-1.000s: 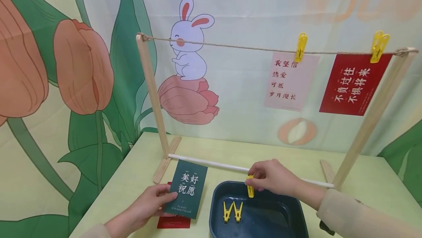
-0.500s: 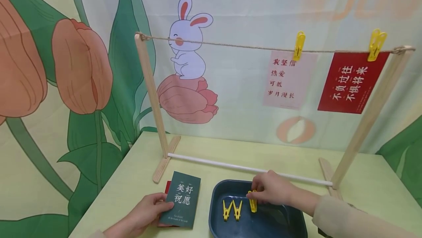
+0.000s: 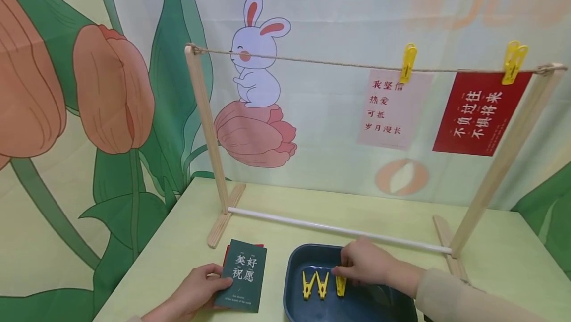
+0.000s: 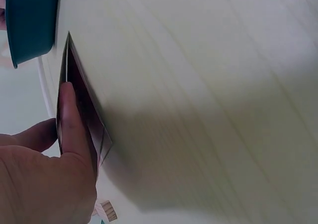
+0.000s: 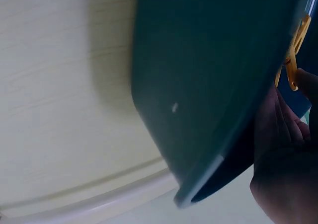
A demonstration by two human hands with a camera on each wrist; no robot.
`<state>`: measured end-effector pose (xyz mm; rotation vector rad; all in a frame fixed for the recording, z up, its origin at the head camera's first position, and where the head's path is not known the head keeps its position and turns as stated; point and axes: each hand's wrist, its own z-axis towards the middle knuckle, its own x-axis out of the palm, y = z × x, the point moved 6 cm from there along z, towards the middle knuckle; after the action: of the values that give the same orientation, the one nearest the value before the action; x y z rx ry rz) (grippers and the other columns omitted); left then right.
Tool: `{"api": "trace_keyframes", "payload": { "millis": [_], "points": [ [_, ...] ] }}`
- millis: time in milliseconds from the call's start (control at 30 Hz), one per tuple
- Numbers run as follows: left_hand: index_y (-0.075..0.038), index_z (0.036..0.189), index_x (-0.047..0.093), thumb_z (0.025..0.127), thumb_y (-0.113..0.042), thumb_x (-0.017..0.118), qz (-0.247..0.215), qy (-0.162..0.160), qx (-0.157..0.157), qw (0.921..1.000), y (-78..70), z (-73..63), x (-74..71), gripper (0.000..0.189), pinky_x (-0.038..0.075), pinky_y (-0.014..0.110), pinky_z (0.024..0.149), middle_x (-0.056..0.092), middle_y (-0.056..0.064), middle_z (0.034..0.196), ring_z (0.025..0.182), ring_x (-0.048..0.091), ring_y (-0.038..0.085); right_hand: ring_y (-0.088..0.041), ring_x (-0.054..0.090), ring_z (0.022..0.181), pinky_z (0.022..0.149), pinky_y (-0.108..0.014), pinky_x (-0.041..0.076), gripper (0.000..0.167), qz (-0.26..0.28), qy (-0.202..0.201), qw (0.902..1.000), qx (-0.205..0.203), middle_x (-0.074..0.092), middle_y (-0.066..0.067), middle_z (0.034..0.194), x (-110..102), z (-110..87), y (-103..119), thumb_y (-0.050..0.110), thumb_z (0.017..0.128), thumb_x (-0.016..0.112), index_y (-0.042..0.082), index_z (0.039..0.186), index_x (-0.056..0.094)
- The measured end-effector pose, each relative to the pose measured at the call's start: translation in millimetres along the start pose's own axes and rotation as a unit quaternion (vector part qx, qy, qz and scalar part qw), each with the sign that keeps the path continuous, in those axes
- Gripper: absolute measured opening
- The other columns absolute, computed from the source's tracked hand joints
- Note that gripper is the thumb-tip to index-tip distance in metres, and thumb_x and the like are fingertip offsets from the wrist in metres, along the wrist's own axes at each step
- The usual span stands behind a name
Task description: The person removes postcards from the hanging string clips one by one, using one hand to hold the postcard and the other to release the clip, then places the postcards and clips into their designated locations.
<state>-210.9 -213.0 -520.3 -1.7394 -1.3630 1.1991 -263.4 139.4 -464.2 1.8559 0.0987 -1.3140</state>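
Observation:
My left hand (image 3: 196,286) pinches a dark green card (image 3: 244,287) with white lettering, thumb on its face. Beneath that card a red card (image 3: 259,245) shows only at the edges. In the left wrist view, fingers reach under the card (image 4: 92,105), close to the table. On the right, my right hand (image 3: 372,265) reaches into a dark blue tray (image 3: 289,282) and pinches a yellow clothespin (image 3: 341,287), partly hidden by the fingers. Two more yellow clothespins (image 3: 322,290) lie left of it in the tray.
Behind the tray stands a wooden frame (image 3: 209,134) with a string (image 3: 312,61) across its top. Clothespins hold a pink card (image 3: 388,119) and a red lettered card (image 3: 482,114) on the string's right part. A white rod (image 3: 294,221) joins the frame's feet.
My left hand has lowered the green card over the red one and shifted it slightly left. My right hand has brought the clothespin down into the tray, beside the other two.

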Motion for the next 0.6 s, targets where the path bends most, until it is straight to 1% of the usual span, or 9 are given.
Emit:
{"api": "trace_keyframes", "payload": {
  "millis": [100, 233, 333, 433, 500, 600],
  "points": [
    [0.006, 0.108, 0.061, 0.1, -0.004, 0.073, 0.007, 0.003, -0.001, 1.0, 2.0, 0.3, -0.5, 0.018, 0.066, 0.034, 0.068, 0.076, 0.01, 0.088, 0.077, 0.075, 0.019, -0.003, 0.058, 0.042, 0.048, -0.022, 0.052, 0.033, -0.002, 0.007, 1.0, 0.002, 0.065, 0.008, 0.055, 5.3, 0.3, -0.8, 0.032, 0.1, 0.078, 0.016, 0.071, 0.074],
    [0.008, 0.108, 0.061, 0.099, -0.004, 0.074, 0.007, 0.01, 0.005, 0.9999, 2.1, -0.4, -1.9, 0.021, 0.067, 0.036, 0.066, 0.074, 0.011, 0.087, 0.075, 0.074, 0.019, -0.008, 0.061, 0.044, 0.048, -0.024, 0.053, 0.033, 0.025, 0.012, 0.9996, 0.01, 0.067, 0.006, 0.056, 10.7, 1.4, -4.1, 0.032, 0.1, 0.077, 0.016, 0.072, 0.075],
    [0.01, 0.108, 0.06, 0.098, -0.003, 0.074, 0.002, 0.006, 0.01, 0.9999, 1.7, -0.3, -3.1, 0.022, 0.067, 0.037, 0.065, 0.074, 0.012, 0.087, 0.074, 0.073, 0.019, -0.012, 0.065, 0.047, 0.048, -0.025, 0.054, 0.032, 0.046, 0.008, 0.9988, 0.014, 0.068, 0.004, 0.057, 12.4, 3.4, -6.3, 0.031, 0.1, 0.077, 0.015, 0.072, 0.075],
    [0.01, 0.107, 0.06, 0.098, -0.003, 0.075, 0.005, -0.006, 0.005, 1.0, 2.0, -0.1, -3.1, 0.022, 0.066, 0.035, 0.063, 0.073, 0.012, 0.086, 0.072, 0.072, 0.018, -0.015, 0.067, 0.048, 0.047, -0.026, 0.054, 0.032, 0.058, 0.003, 0.9981, 0.018, 0.068, 0.003, 0.057, 13.1, 4.9, -7.4, 0.029, 0.1, 0.077, 0.014, 0.072, 0.074],
    [0.008, 0.106, 0.061, 0.097, -0.004, 0.076, 0.013, -0.016, -0.002, 0.9998, 2.3, -0.5, -2.5, 0.021, 0.065, 0.034, 0.061, 0.072, 0.012, 0.084, 0.071, 0.071, 0.017, -0.016, 0.067, 0.048, 0.047, -0.027, 0.055, 0.032, 0.059, 0.003, 0.998, 0.019, 0.068, 0.003, 0.057, 13.7, 5.1, -8.1, 0.029, 0.101, 0.077, 0.014, 0.072, 0.074],
    [0.007, 0.103, 0.062, 0.097, -0.005, 0.077, 0.03, -0.027, -0.004, 0.9992, 2.1, -1.4, -1.7, 0.02, 0.065, 0.034, 0.06, 0.07, 0.012, 0.084, 0.069, 0.069, 0.017, -0.015, 0.067, 0.047, 0.047, -0.027, 0.054, 0.034, 0.061, 0.003, 0.998, 0.018, 0.067, 0.003, 0.056, 14.7, 4.4, -9.2, 0.03, 0.101, 0.077, 0.013, 0.071, 0.074]
  ]
}}
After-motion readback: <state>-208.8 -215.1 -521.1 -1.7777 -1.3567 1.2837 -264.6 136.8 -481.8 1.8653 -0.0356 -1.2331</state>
